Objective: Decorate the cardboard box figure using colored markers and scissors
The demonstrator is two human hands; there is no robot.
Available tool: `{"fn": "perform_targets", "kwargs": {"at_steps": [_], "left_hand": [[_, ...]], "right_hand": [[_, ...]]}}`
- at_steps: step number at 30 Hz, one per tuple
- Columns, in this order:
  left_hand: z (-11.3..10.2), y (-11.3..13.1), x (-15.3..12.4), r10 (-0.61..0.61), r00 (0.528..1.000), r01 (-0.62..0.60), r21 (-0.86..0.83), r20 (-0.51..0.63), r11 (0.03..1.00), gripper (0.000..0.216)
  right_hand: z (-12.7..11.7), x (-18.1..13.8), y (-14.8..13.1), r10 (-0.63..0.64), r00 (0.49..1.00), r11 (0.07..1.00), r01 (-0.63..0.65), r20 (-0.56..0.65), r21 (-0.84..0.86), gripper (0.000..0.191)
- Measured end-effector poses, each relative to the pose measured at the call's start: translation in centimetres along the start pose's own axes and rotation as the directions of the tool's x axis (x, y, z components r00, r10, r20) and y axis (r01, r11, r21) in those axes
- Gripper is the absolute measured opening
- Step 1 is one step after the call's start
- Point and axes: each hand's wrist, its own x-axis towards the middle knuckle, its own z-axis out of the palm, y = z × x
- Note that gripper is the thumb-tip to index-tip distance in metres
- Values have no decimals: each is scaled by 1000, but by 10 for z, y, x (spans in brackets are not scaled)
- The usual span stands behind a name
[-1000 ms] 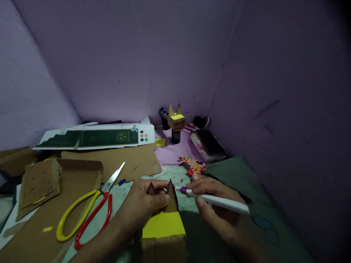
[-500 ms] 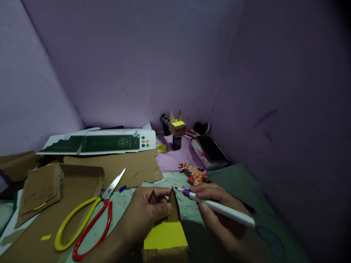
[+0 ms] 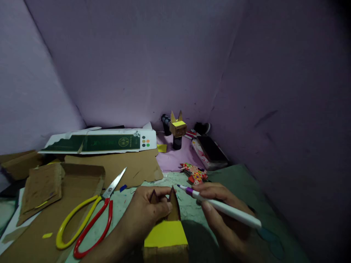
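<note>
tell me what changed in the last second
The right hand tilted the white purple-tipped marker steeper, its tip rising level with the top of the pointed brown cardboard ear. The left hand kept gripping the ears; the yellow-and-red scissors stayed put.

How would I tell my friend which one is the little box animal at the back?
Look to the far corner where the two purple walls meet, above the pink sheet. There a small cardboard box with a yellow top and two pointed ears is perched on a black tube. The only other eared box is close by, held by the left hand.
</note>
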Motion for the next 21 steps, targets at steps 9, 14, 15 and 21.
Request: {"fn": "perform_targets", "kwargs": {"at_steps": [9,14,15,21], "left_hand": [[1,0,-3,-8,1000,8,22,4,1000,24],[0,-1,-1,-5,1000,6,-25,24,1000,25],[-1,-2,0,-11,1000,12,-37,21,999,22],[-2,-6,1,-19,999,19,-23,-28,1000,27]], "right_hand": [[2,1,-1,1,994,999,3,112,-37,24],[3,0,0,-35,999,998,35,0,-46,26],[3,1,-2,-42,999,998,41,-31,-47,26],[3,1,-6,-54,997,998,56,58,-41,25]]}}
